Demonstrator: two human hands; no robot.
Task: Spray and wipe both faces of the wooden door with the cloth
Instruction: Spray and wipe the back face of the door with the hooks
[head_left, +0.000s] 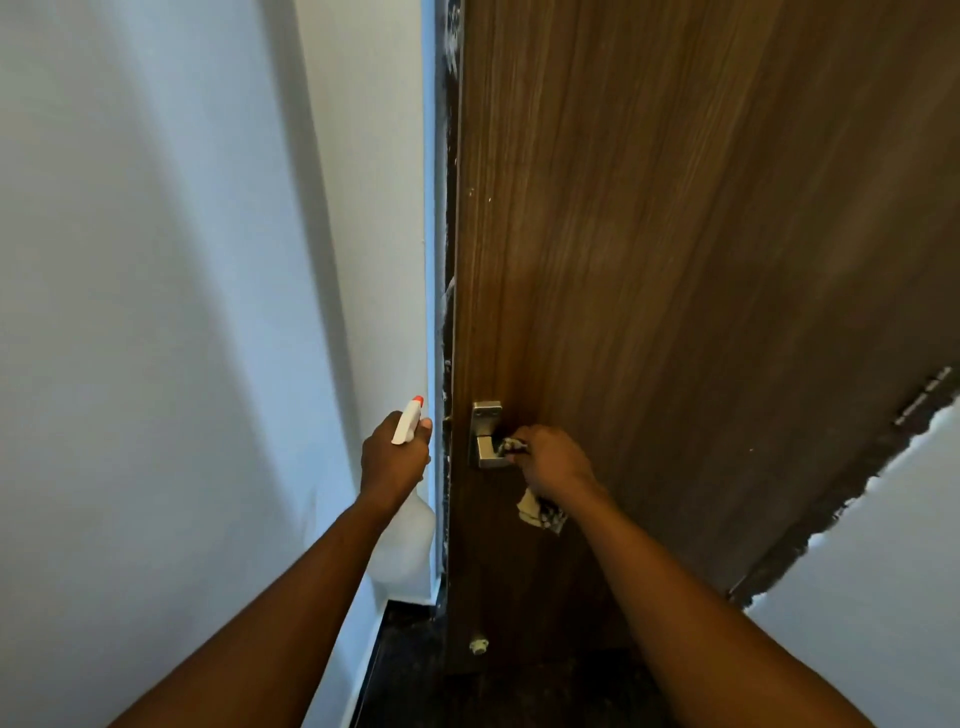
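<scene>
We see the left hand (396, 454) gripping a white spray bottle (408, 540) beside the wooden door (649, 234), near a white wall (156, 312), while the right hand (553, 460) holds a patterned cloth (540, 512) against the metal door handle (487, 441).

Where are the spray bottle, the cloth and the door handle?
spray bottle (407, 423): head view, white spray head.
cloth (540, 512): head view, loose lower end.
door handle (486, 452): head view, metal lever.
</scene>
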